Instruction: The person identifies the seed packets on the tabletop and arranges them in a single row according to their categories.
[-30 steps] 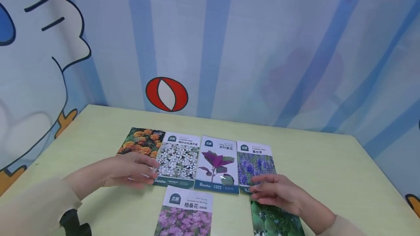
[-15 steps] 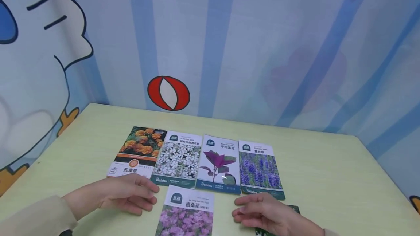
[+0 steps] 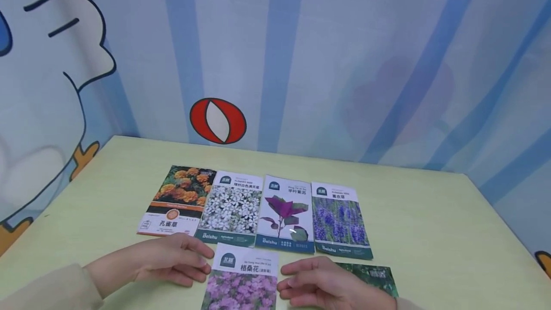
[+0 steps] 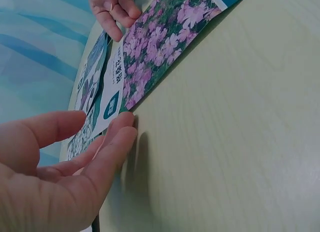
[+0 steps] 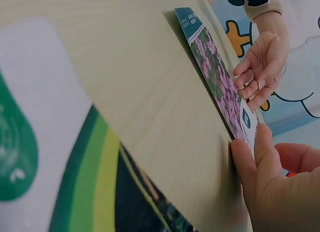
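Two hands flank the pink-flower seed packet

A flat, rectangular paper seed packet with pink flowers and a white top (image 3: 243, 287) lies at the near middle of the pale yellow wood-grain table (image 3: 439, 238). The left hand (image 3: 165, 263) is at its left edge and the right hand (image 3: 329, 283) at its right edge, both with fingers loosely extended and slightly bent; whether the fingertips touch the paper, I cannot tell.

Just beyond it, four flat packets lie side by side, left to right: a dark orange-flower packet (image 3: 184, 189), a white-flower packet with a green base (image 3: 232, 209), a white packet picturing a purple-leaved plant (image 3: 281, 214) and a packet with violet flower spikes (image 3: 341, 221). A dark green leafy packet (image 3: 380, 277) lies at the near right, partly behind the right hand.
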Tool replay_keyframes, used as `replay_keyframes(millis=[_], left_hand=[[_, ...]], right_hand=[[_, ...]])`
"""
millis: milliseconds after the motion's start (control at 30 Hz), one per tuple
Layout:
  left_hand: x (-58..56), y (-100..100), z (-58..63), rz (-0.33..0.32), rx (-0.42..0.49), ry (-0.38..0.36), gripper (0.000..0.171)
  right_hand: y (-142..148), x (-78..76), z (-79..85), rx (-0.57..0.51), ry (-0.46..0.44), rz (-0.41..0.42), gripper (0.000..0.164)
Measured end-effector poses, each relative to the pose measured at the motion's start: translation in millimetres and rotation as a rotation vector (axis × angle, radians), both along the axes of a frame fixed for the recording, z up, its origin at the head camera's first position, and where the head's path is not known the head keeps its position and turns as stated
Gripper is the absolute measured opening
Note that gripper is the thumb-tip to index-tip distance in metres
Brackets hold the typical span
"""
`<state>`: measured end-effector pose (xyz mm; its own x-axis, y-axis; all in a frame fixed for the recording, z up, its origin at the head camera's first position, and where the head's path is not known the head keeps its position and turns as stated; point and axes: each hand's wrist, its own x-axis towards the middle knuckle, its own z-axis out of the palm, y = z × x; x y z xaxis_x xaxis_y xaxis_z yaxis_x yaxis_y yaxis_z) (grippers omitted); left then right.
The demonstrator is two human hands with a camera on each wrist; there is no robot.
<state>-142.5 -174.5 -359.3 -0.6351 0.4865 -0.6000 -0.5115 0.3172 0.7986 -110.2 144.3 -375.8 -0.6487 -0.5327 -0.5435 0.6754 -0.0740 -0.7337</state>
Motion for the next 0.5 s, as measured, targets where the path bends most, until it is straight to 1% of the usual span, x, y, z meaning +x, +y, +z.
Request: replay_keyframes(millis=[167,233,300,367,500], left_hand=[[3.6,2.3,-2.8,0.007,-0.011,0.037,0.038],[6.2,3.7,-5.3,0.001,-0.004,0.055,0.038],[7.8,5.1,-7.8,0.000,0.017,0.058,0.038],[8.2,6.4,-9.5,0.009,0.042,0.059,0.037],[7.2,8.1,-10.2,0.031,0.074,0.057,0.034]], right_hand=[[-4.6,1.7,0.0,0.017,-0.001,-0.025,0.030],[-5.4,2.6,-0.5,0.010,-0.016,-0.028,0.029],[-6.3,3.0,-0.8,0.004,-0.026,-0.031,0.030],[-7.7,2.7,-1.0,0.011,-0.020,-0.042,0.031],[-12.0,1.8,-1.8,0.046,0.024,-0.056,0.033]])
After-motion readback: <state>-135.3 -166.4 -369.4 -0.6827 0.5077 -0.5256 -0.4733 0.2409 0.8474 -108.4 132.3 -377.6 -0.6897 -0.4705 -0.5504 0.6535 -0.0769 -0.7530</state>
